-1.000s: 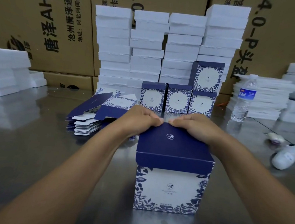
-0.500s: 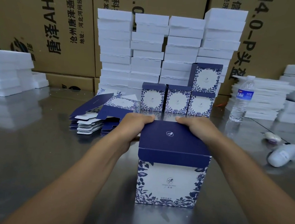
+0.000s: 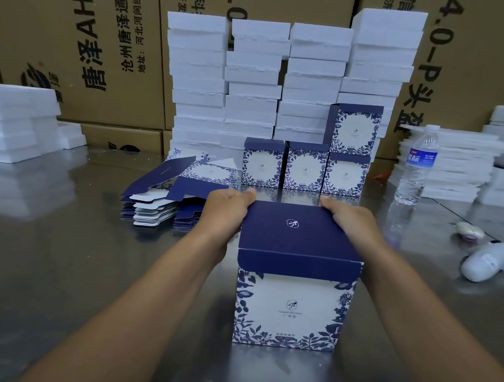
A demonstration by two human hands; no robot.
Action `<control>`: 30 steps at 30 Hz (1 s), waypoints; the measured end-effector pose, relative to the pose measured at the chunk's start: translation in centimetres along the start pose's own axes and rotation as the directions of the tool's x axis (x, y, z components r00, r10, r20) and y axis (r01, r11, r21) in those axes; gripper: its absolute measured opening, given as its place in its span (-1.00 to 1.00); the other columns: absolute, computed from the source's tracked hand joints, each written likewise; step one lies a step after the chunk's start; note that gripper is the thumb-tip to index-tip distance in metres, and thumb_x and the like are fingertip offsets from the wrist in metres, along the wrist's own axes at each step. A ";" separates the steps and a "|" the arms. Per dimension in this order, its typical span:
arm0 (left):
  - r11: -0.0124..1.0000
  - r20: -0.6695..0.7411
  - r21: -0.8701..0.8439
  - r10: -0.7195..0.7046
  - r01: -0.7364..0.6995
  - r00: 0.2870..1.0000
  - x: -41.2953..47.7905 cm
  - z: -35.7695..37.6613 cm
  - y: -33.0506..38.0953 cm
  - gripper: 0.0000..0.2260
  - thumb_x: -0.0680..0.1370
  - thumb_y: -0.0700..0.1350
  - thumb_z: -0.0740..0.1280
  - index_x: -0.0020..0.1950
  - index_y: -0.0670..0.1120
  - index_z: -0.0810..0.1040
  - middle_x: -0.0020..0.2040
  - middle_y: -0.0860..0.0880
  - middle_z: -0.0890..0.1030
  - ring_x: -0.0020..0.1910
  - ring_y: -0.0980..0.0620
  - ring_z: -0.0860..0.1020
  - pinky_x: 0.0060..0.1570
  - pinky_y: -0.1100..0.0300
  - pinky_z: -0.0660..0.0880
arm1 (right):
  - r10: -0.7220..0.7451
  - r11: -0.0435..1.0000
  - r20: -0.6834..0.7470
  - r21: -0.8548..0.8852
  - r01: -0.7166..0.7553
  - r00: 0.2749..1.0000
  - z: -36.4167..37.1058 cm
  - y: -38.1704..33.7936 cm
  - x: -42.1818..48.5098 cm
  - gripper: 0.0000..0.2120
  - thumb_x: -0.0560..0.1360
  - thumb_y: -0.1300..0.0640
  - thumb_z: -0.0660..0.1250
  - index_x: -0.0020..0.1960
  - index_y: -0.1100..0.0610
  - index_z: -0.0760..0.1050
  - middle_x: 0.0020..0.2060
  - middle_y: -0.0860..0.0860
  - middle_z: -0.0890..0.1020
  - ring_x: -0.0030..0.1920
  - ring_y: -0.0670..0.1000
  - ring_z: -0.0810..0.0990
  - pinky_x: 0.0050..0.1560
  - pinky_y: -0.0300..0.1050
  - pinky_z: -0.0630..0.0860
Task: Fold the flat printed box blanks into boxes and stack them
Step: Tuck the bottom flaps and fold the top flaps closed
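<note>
The fingers of the left hand curl round the far left corner of the dark blue lid, with the thumb lying along its back edge. The right hand clasps the far right corner in the same way. On both hands the fingers lie close together, and their tips are hidden behind the card. The lid belongs to the folded box, which stands upright on the steel table directly in front of the person, its white front panel with the blue leaf border facing the camera. From this box, at about 10 o'clock, a loose pile of flat blanks lies fanned on the table just beside the left wrist. At 12 o'clock a row of three finished boxes stands side by side, and a fourth finished box sits on the right-hand one. Behind them rise tall white foam stacks, backed by brown printed cartons. At 1 o'clock a water bottle stands upright, with lower foam piles behind it. At 3 o'clock lies a white handheld device, with a small white object just beyond it. More foam sits at 10 o'clock at the table's far left.
</note>
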State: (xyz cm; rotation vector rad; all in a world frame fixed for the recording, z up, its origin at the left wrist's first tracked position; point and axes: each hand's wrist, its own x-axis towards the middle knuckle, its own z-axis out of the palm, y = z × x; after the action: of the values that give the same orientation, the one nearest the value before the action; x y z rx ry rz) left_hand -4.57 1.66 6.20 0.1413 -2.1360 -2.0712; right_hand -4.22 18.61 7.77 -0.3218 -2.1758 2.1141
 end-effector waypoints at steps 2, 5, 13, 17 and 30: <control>1.000 0.001 -0.005 0.002 -0.002 1.000 0.0 0.1 0.0 -0.64 0.60 -0.07 0.27 -0.38 -0.06 0.29 -0.45 -0.06 0.35 -0.44 0.00 0.30 -0.42 0.21 0.22 | 0.013 0.999 -0.013 0.037 -0.012 1.000 0.0 0.1 -0.2 -0.76 0.51 0.06 0.35 -0.22 0.23 0.50 -0.71 -0.02 0.48 -0.73 -0.07 0.44 -0.70 -0.41 0.24; 1.000 -0.001 -0.001 0.008 -0.008 1.000 0.1 -0.1 0.0 -0.63 0.59 -0.07 0.27 -0.39 -0.05 0.28 -0.54 0.01 0.36 -0.54 0.05 0.31 -0.53 0.32 0.23 | 0.015 0.999 -0.023 0.035 -0.014 1.000 0.0 0.1 -0.4 -0.73 0.52 0.08 0.33 -0.29 0.20 0.45 -0.73 -0.03 0.45 -0.74 -0.09 0.42 -0.72 -0.42 0.20; 0.921 0.056 0.321 0.217 -0.223 0.975 -1.9 -1.5 1.4 -0.85 0.43 -0.07 0.48 -0.10 0.01 0.52 -0.01 0.05 0.58 -0.10 0.11 0.52 -0.31 0.36 0.43 | 0.017 1.000 -0.021 0.014 -0.016 1.000 -0.1 -0.2 -0.7 -0.74 0.52 0.09 0.33 -0.03 0.32 0.53 -0.73 -0.02 0.45 -0.74 -0.09 0.41 -0.73 -0.41 0.21; 0.734 0.302 0.432 0.429 -0.523 0.851 -6.0 -2.2 1.8 -0.92 0.42 -0.05 0.47 -0.20 0.10 0.59 -0.08 0.24 0.63 -0.02 0.37 0.51 -0.10 0.58 0.32 | 0.015 1.000 -0.022 0.027 -0.014 1.000 -0.1 -0.2 -0.6 -0.75 0.52 0.09 0.34 -0.08 0.31 0.52 -0.72 -0.02 0.45 -0.74 -0.08 0.41 -0.72 -0.40 0.23; 0.628 0.194 0.280 0.703 -0.726 0.684 -5.8 -1.1 -2.3 -0.92 0.35 0.04 0.44 -0.22 0.13 0.56 -0.06 0.33 0.62 0.16 0.28 0.51 0.24 0.02 0.42 | -0.602 0.797 -0.074 -0.115 0.592 0.795 -0.8 1.0 -1.9 -0.82 0.53 0.08 0.32 -0.24 -0.07 0.58 -0.26 -0.20 0.65 -0.23 -0.31 0.56 -0.21 -0.44 0.45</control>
State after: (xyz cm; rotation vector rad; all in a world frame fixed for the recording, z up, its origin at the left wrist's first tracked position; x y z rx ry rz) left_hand 1.19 1.54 3.61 -0.6577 -2.0629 -1.2454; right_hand -2.12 19.01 6.96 0.2290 -1.9561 1.6089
